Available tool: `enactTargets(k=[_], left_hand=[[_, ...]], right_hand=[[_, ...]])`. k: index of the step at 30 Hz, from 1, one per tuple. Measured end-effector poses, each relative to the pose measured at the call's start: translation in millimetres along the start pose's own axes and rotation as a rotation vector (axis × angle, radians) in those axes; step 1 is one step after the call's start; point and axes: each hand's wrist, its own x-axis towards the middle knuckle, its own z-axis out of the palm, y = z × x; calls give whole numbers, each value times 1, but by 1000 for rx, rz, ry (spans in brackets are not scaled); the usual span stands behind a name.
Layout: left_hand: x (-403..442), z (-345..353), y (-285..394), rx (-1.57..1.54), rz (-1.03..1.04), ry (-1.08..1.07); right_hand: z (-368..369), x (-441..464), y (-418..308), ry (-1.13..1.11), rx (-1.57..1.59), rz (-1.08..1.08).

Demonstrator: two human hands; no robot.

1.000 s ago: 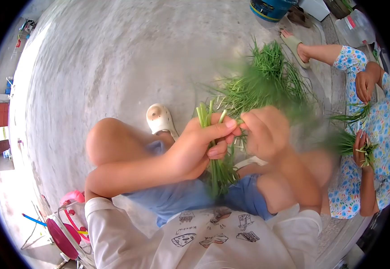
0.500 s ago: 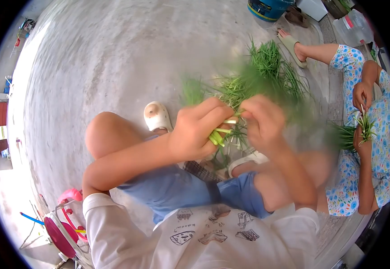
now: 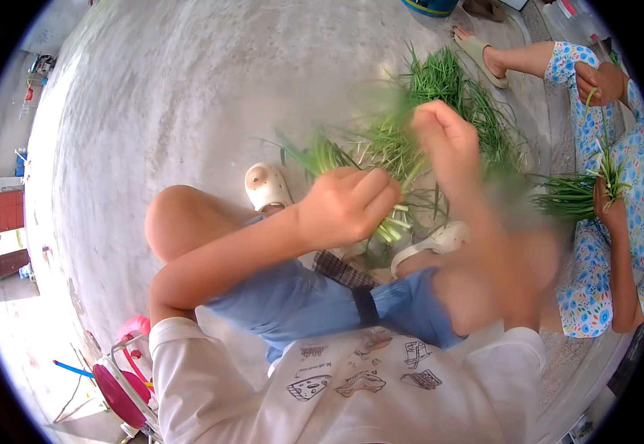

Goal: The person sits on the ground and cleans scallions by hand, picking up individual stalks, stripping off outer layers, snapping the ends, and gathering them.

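My left hand [image 3: 350, 207] is closed around a bunch of garlic chives [image 3: 391, 228]. The pale cut ends stick out below my fist, and the green leaves [image 3: 326, 154] fan out above it. My right hand [image 3: 448, 137] is raised up and to the right of the bunch, with its fingers curled together. It is smeared by motion. Green blur shows beside its fingertips, but what they pinch cannot be made out. Beyond both hands, a loose heap of garlic chives [image 3: 440, 78] lies on the concrete floor, with paler trimmed bits [image 3: 392, 144] nearer to me.
On the right, another person in flowered clothes [image 3: 592, 296] holds a bunch of chives [image 3: 570, 198]. That person's sandalled foot [image 3: 481, 59] is beside the heap. A blue bucket [image 3: 431, 6] stands at the top edge. My white clogs [image 3: 266, 186] rest on the floor.
My right hand has moved up and away from the bunch, where its fingers were pinching at the stalks. My left hand, still gripping the chives, has shifted slightly right. The other person's upper hand has lifted.
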Motion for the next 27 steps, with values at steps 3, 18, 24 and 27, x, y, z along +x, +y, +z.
enactTargets(k=[3,18,24,27], left_hand=[[-1,5,8,-26,-92,-117],[-27,-11,-10,-113,-573,-115],[-30,-21,-17,-70,-677,-192],[-37,-23,-26,-51,-678,-240]], right_hand=[[-9,6,4,-36,-48,-41],[-39,20,16,57,432,238],[-60,28,12,139,570,154],[-77,32,10,178,608,105]])
